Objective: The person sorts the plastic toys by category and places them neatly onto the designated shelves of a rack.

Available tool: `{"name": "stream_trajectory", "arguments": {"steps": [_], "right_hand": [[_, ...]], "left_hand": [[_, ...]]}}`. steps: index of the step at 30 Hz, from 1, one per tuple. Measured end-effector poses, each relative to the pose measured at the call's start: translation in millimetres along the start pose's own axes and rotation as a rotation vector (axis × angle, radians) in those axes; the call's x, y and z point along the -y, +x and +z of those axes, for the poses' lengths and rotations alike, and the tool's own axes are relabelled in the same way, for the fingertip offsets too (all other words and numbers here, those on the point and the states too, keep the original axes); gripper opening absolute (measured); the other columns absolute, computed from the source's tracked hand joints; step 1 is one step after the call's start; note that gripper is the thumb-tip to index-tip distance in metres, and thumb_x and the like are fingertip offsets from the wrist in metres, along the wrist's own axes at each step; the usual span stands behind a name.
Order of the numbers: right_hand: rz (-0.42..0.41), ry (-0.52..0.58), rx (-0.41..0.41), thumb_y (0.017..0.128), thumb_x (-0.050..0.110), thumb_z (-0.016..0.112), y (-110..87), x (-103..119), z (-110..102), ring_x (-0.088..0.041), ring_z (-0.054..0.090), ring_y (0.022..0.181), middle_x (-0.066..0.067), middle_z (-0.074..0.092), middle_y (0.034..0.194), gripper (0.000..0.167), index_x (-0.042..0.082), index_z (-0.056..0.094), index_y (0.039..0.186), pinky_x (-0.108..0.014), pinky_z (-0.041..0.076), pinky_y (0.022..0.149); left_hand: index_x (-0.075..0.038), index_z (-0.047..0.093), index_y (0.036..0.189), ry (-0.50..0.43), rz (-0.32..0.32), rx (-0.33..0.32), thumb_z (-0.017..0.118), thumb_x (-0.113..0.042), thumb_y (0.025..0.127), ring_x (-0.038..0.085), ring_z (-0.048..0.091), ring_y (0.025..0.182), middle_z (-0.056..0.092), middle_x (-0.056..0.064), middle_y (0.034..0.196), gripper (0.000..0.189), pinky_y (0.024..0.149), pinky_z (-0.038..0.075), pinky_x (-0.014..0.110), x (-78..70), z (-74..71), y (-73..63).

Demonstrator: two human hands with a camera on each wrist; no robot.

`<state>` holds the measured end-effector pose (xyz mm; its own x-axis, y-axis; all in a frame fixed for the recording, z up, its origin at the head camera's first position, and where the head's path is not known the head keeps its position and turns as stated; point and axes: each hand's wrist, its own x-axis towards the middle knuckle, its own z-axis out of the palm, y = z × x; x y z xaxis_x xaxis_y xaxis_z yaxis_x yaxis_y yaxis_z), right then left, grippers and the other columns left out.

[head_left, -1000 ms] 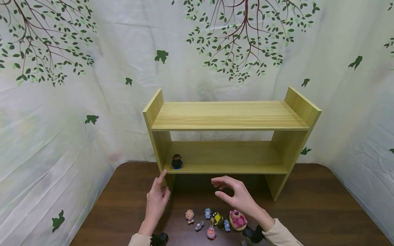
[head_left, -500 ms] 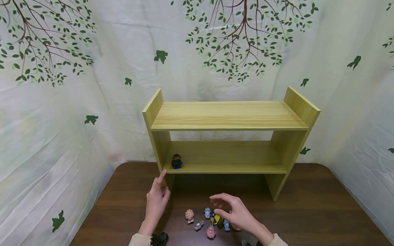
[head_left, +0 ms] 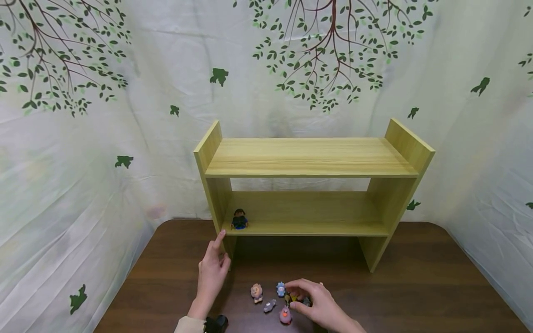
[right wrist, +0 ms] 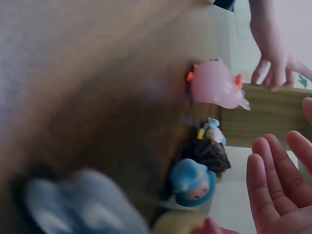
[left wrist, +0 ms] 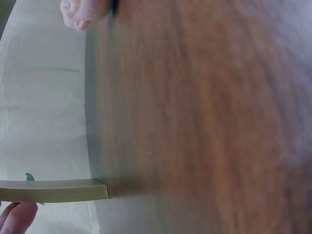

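The yellow-and-black figurine (head_left: 294,297) sits on the brown table (head_left: 158,277), in front of the middle of the wooden shelf (head_left: 312,157) and partly hidden by the right hand (head_left: 318,303). That hand is well in front of the shelf, palm over the toys, its fingers gently curved and the thumb apart from them, with nothing pinched between; whether a fingertip touches the figurine I cannot tell.

The left hand (head_left: 213,266) is at the shelf's left front corner, its index finger stretched out to the edge of the lower board and the other fingers loosely bent, gripping nothing.

Also in front of the shelf lie more toys: a peach figurine (head_left: 256,293) towards its left end, a grey figurine (head_left: 269,305), a light blue figurine (head_left: 281,289) just beside the right fingertips, and a pink figurine (head_left: 285,315) farther out from the shelf, near the right thumb. The right wrist view shows a blue hooded figurine (right wrist: 189,183) among them. On the shelf's lower board, at its left end, sits a dark-haired figurine (head_left: 239,219). Behind the shelf hangs a white curtain (head_left: 266,92) printed with leafy branches.
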<state>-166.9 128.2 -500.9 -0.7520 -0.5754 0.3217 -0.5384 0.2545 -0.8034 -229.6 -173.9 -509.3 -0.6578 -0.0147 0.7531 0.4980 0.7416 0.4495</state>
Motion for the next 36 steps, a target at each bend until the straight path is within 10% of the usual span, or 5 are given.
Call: {"name": "stream_trajectory", "arguments": {"steps": [8, 19, 36], "right_hand": [[-0.001, 0.084, 0.061, 0.092, 0.013, 0.064, -7.4, -7.7, 7.0, -0.018, 0.061, 0.09, -0.016, 0.063, 0.108, 0.034, -0.003, 0.058, 0.121, -0.031, 0.051, 0.076], [-0.042, -0.127, 0.077, 0.088, 0.011, 0.067, -7.9, -5.9, 15.5, -0.006, 0.058, 0.087, -0.001, 0.062, 0.098, 0.029, -0.001, 0.063, 0.114, -0.024, 0.05, 0.071], [-0.011, -0.161, 0.079, 0.084, 0.008, 0.069, -5.8, -4.1, 20.9, -0.001, 0.056, 0.08, 0.004, 0.061, 0.089, 0.023, 0.002, 0.066, 0.105, -0.02, 0.048, 0.065]], "left_hand": [[-0.022, 0.039, 0.145, 0.013, -0.008, 0.0, 0.061, 0.014, 0.073, 0.0, 0.025, 0.05, 0.046, 0.003, 0.086, 0.084, 0.044, 0.03, 0.021, 0.3, -1.0, -1.0], [-0.022, 0.038, 0.146, 0.013, -0.012, 0.007, 0.061, 0.015, 0.074, 0.0, 0.024, 0.049, 0.046, 0.004, 0.084, 0.084, 0.043, 0.029, 0.021, 1.7, -0.7, -1.2], [-0.023, 0.038, 0.145, 0.011, -0.03, 0.004, 0.06, 0.015, 0.074, 0.001, 0.025, 0.05, 0.046, 0.004, 0.086, 0.084, 0.044, 0.031, 0.022, -0.7, 0.4, -1.5]]}}
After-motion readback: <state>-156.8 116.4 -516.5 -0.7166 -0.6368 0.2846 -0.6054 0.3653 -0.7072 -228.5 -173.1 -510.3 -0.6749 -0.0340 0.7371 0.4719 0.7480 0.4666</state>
